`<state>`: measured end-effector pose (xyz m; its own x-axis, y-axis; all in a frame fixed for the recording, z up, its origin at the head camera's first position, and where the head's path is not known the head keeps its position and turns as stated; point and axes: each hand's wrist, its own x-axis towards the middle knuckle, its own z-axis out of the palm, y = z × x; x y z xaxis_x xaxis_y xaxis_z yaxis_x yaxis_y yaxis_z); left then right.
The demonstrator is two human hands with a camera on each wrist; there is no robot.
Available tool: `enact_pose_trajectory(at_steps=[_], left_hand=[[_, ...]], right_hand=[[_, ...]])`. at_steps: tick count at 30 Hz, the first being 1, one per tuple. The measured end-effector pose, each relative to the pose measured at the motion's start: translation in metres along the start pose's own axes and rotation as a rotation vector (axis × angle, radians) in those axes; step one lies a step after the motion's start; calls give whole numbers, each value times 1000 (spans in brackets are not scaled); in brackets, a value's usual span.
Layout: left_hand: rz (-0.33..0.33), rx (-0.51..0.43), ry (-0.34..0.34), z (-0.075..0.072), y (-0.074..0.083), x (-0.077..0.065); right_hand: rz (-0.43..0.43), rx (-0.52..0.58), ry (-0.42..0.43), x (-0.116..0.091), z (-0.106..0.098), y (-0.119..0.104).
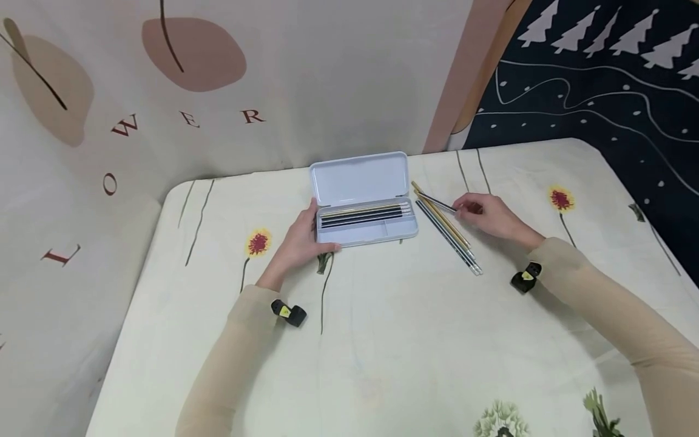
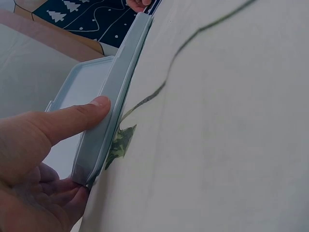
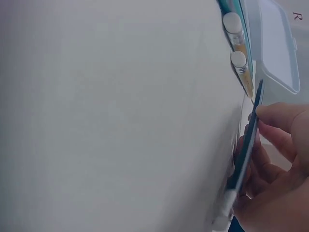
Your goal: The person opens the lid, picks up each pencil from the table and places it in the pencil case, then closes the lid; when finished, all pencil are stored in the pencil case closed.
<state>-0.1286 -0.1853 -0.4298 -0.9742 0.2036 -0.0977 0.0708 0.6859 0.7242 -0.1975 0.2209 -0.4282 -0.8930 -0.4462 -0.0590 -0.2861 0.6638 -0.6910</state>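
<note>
So there's one dark pencil (image 1: pixel 437 202) pinched between thumb and fingers of the right hand (image 1: pixel 488 215), just right of the case, its far end crossing over the loose bunch in the head view (can't tell if it's touching them). That pinch is probably just the easy way to keep one skinny thing apart from its neighbours. The bunch is four by my count, two gold pencils (image 1: pixel 446 224) and two dark striped pencils (image 1: pixel 449 239), all slanting roughly the same way on the bench (image 1: pixel 382 340), near enough to the case that the right hand hardly has to stretch. Next over is one pale pencil case (image 1: pixel 355 235), its single lid (image 1: pixel 359 179) tipped back on the far side, which I'd guess is so the tray faces the person. Pencils inside (image 1: pixel 363 215) lie side by side in the back section; I make it around four, but they're packed too tight to swear to. The left hand (image 1: pixel 300 240) grips the case's left end, thumb along the front edge, most likely to stop it skating about. Further out: two wrist cameras (image 1: pixel 289 312), one per sleeve, and five letters on the wall hanging (image 1: pixel 338 91).
</note>
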Motion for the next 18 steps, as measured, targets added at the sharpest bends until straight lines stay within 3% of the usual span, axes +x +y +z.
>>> enact_pose_trajectory(at_steps=[18], left_hand=[[2,-10,3,1,-1,0]], right_hand=[[-31,88,16,18,-2,-16]])
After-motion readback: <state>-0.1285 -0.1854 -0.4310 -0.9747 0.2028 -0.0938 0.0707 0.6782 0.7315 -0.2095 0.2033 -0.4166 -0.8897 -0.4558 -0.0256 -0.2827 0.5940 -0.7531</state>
